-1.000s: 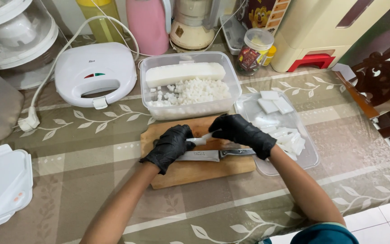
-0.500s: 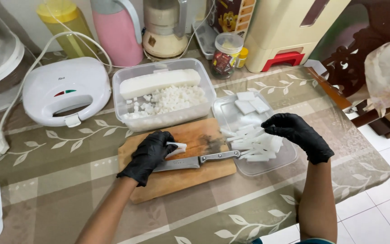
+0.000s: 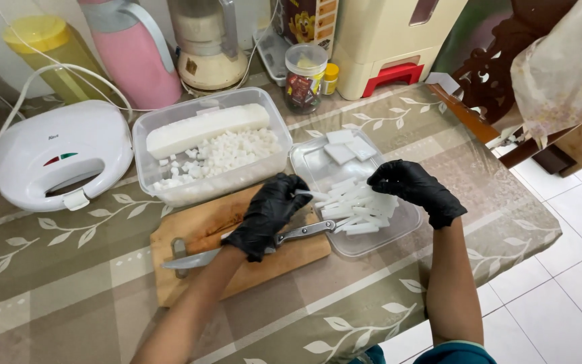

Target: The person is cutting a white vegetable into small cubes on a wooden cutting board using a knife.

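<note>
Far left of the wooden cutting board (image 3: 190, 232) sits a white sandwich maker (image 3: 62, 158). Just behind the board is a clear tub (image 3: 144, 138) with a long white block and lots of little white cubes in it. A knife (image 3: 304, 232) lies flat on the board.

The left hand (image 3: 267, 216), in a black glove, rests on the board over the knife. Its fingers (image 3: 294, 185) are bent toward the tray, but I cannot tell if they hold anything.

Touching the board's right end is a clear tray (image 3: 311, 158) with the white strips (image 3: 358, 212) piled in it. The right hand (image 3: 415, 189) is over the pile, its fingers (image 3: 382, 183) pinched together on a few strips.

It looks like the step of sorting the cut strips in the tray. A next move would need a soft grip, as the strips look soft and slippery, and care near the knife.
</note>
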